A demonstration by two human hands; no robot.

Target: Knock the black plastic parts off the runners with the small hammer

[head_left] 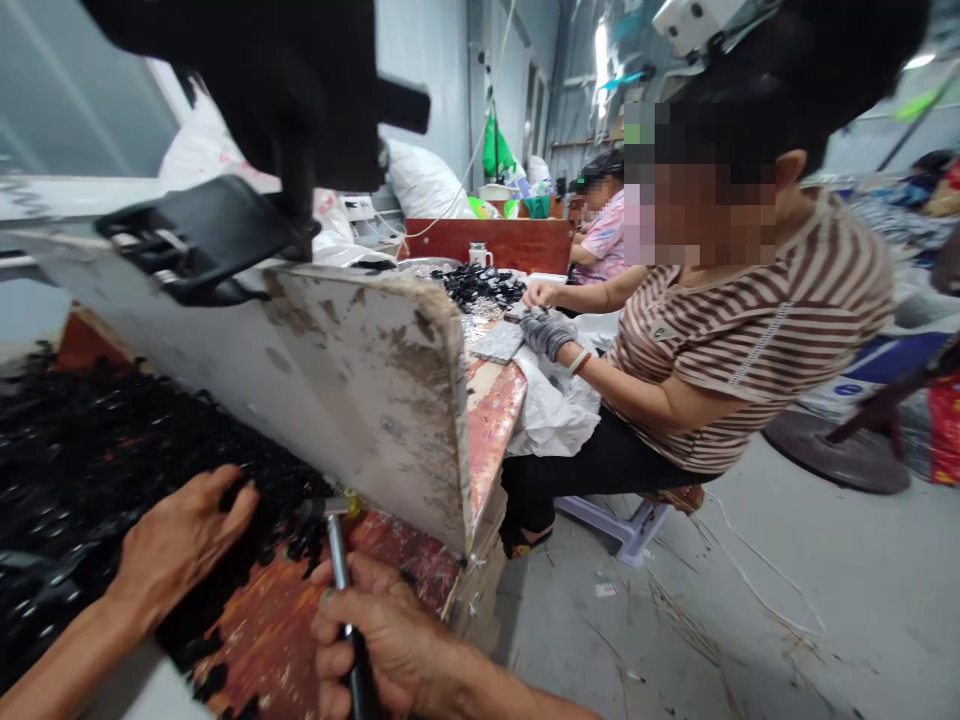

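Note:
My left hand (180,545) rests palm down on a big heap of small black parts (67,460), fingers curled into the pile at its edge; whether it grips a piece is hidden. My right hand (382,625) is wrapped round the handle of a small hammer (337,545), its metal head up near the heap's edge. Both hands are over a worn reddish table (487,420). A scuffed white board (360,380) leans across the table just above them.
A black clamp-like device (202,240) sits on the board's top. To the right a person in a striped shirt sits on a low stool (622,525), a gloved hand (547,332) on a grey plate. Another person sits further back by more black parts (480,285). Concrete floor lies right.

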